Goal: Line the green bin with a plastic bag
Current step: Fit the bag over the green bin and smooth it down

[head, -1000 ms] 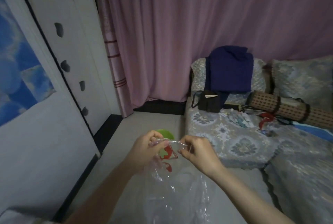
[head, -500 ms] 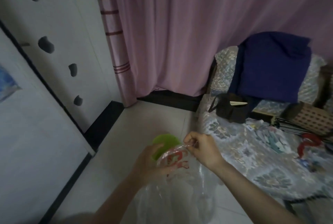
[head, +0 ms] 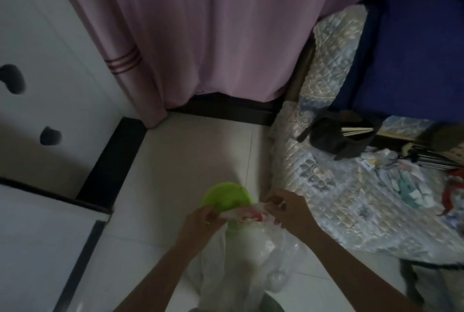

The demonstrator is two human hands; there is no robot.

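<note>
Hands grip the mouth of the clear plastic bag (head: 241,256) directly above the green bin (head: 224,198), which stands on the pale floor. Left hand (head: 200,221) and right hand (head: 286,208) each pinch the red-printed rim, stretched taut between them, likely so the opening can drop over the bin while the body hangs toward the person.

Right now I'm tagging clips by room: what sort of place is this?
Probably a bedroom at home: a quilted bed with clutter, a pink curtain to the floor, and a white wardrobe.
</note>
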